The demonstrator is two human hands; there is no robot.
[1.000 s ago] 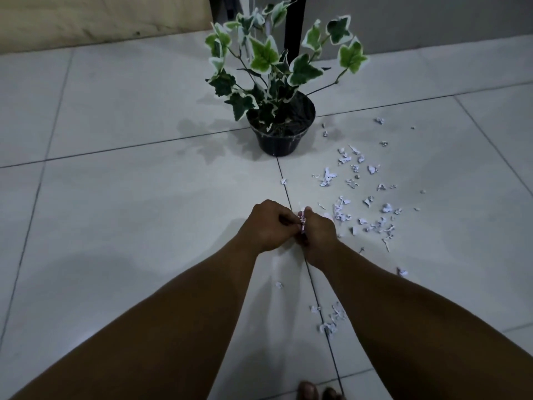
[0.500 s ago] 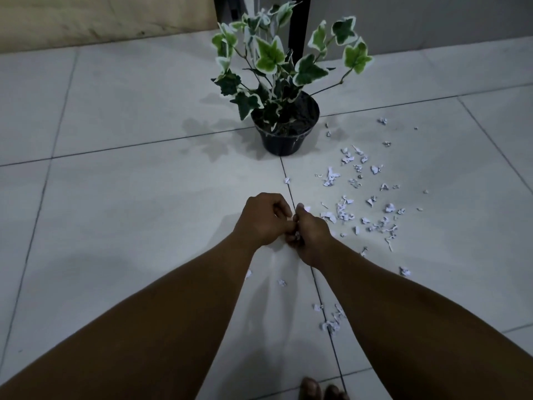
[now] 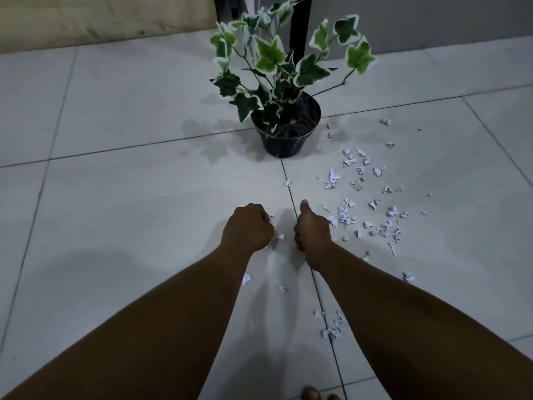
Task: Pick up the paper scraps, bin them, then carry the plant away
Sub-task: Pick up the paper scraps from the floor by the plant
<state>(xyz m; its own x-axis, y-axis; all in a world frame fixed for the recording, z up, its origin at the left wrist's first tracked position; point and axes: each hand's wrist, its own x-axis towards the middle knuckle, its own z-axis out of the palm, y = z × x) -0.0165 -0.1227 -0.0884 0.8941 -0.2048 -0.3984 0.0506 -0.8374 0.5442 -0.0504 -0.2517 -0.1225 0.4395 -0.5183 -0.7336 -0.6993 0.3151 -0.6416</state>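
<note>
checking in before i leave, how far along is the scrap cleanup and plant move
Barely begun. Done: nothing visibly. No bin is in view. In hand: the left hand and right hand hang curled above the floor; whether they hold scraps is unclear. Left: most scraps lie scattered right of the plant, some near the arms; the plant stands unmoved.

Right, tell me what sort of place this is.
Probably an indoor room in a home: a floor of large pale tiles, a potted ivy plant standing on it by the wall, and paper scraps strewn beside the pot.
</note>
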